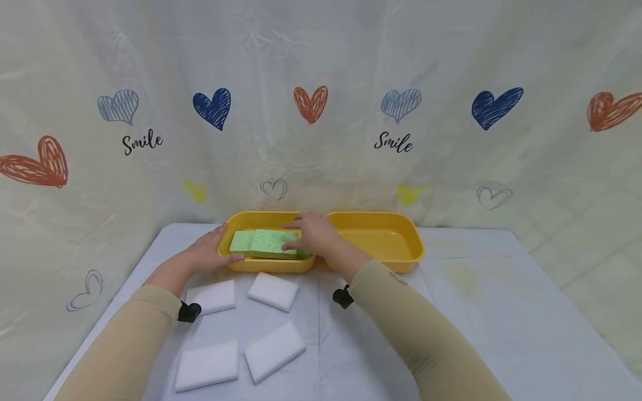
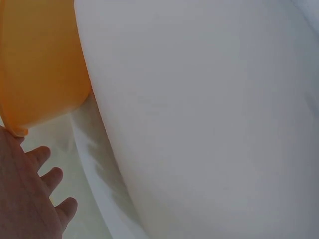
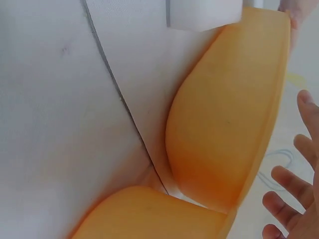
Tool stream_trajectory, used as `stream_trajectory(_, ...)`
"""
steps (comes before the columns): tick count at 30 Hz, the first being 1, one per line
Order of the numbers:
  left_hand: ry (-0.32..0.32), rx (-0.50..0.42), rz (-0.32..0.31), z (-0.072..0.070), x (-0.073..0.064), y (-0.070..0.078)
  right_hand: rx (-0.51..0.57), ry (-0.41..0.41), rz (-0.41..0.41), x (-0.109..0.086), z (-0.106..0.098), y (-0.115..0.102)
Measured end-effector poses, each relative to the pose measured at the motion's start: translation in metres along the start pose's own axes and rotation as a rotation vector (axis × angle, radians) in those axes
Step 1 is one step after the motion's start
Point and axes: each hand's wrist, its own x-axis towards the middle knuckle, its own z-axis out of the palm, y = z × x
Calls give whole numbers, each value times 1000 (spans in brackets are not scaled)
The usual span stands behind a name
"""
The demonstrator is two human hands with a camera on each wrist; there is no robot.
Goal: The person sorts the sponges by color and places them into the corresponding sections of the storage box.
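Observation:
My left hand (image 1: 205, 250) rests on the left end of a yellow tray (image 1: 271, 266), thumb across the front rim and fingers along the outer side. In the left wrist view, the fingers (image 2: 52, 179) are straight and spread beside the tray wall (image 2: 45, 64). Light-green sponge blocks (image 1: 273, 243) lie in this tray, partly overlapping. Above their right end hovers my right hand (image 1: 321, 236), thumb and fingers apart and holding nothing. The right wrist view shows its spread fingers (image 3: 291, 186) above the tray rim.
A second yellow tray (image 1: 373, 245) stands just right of the first, with nothing inside. Several white sponge blocks (image 1: 275, 351) lie on the white-covered table (image 1: 466, 323) in front of the left tray. Behind hangs a pale curtain (image 1: 346, 172) printed with hearts.

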Motion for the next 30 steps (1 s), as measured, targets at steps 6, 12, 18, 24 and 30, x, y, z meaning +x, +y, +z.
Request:
stream_trajectory(6,1,-4,14,-1,-2,5,68,39,-4,-14,-9,10)
stream_trajectory(12,-3,6,17,0,-1,4,154,55,56,-33,-20,27)
stream_trajectory(18,5,4,24,4,5,-5,165,96,76,-58,-31,52)
stream_trajectory(24,7,-11,45,5,5,-6,205,115,127,-86,-40,80)
stream_trajectory(30,-2,-12,35,1,-1,0,175,132,199,-118,-43,109)
